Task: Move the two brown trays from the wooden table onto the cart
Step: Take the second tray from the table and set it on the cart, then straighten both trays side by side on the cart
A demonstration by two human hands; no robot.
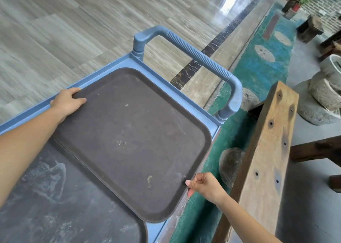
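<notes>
Two brown trays on blue cart [215,132], second one being set down.
Upper tray [132,137] overlapping lower tray [60,202], near cart handle [195,52]. Left hand [67,102] clenched on upper tray's far-left rim; right hand [204,186] pinching its right edge, which overhangs cart side. Likely final placing step. Next: nudge tray inward off the overhang, settle flat, release both hands. Wooden tabletop [265,150] at right.
</notes>
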